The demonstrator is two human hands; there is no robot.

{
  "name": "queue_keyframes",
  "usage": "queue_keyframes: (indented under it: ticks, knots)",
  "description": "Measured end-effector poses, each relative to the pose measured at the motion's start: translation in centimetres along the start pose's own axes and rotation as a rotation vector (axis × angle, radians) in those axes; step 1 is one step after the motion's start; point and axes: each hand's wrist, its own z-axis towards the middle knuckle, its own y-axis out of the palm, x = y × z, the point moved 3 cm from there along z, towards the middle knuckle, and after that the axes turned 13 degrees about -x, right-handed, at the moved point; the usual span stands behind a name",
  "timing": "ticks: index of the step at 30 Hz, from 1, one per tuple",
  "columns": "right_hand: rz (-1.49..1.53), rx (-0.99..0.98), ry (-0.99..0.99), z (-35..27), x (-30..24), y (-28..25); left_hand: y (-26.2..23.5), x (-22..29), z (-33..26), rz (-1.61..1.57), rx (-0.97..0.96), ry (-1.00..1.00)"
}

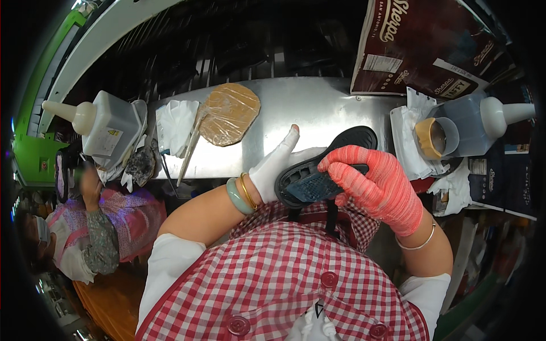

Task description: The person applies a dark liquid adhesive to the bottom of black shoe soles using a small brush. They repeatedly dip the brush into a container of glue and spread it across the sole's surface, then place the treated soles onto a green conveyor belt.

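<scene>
A black shoe sole (pixel 357 137) is held tilted over my lap at the near edge of the metal worktop. My left hand (pixel 274 170), in a white glove, supports it from the left. Its thumb points up and away, while the other fingers are hidden behind the sole. In a coral-red knitted glove, my right hand (pixel 378 184) is closed over the middle of the sole. From under its fingertips a dark blue textured piece (pixel 310 184) extends across the heel part; its exact kind is unclear.
On the metal worktop (pixel 284 108) lie a plastic-wrapped brown disc (pixel 229 113), a stick (pixel 189 150) and white cloths (pixel 176 126). Squeeze bottles stand left (pixel 114 125) and right (pixel 469 122), the right one beside a small cup (pixel 438 138). Dark red cardboard (pixel 421 51) rises behind. A co-worker (pixel 96 233) sits left.
</scene>
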Motion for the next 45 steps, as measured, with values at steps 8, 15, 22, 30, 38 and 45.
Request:
queue_keyframes:
  ticks: [8, 15, 22, 30, 38, 45]
  knots:
    - [0.0, -0.09, 0.167, 1.7, -1.3, 0.8, 1.6, 1.4, -1.6, 0.076, 0.087, -0.286]
    - [-0.045, -0.112, 0.173, 2.4, -1.7, 1.0, -0.6, 1.4, -1.7, 0.248, -0.042, -0.334]
    - [-0.046, -0.136, 0.213, 1.8, -1.2, -0.7, -0.8, 1.8, -2.6, 0.197, -0.108, -0.393]
    - [0.012, -0.02, 0.096, -1.6, 3.0, -3.3, -2.3, 1.9, -3.3, 0.15, -0.098, -0.322]
    - [0.117, 0.815, -0.385, -10.3, 3.5, -10.3, 0.5, 6.9, -3.7, 0.283, -0.047, 0.448]
    - [-0.031, 1.215, -0.197, -14.2, 5.8, -15.0, -1.0, 1.3, -3.5, -0.133, 0.187, 0.403]
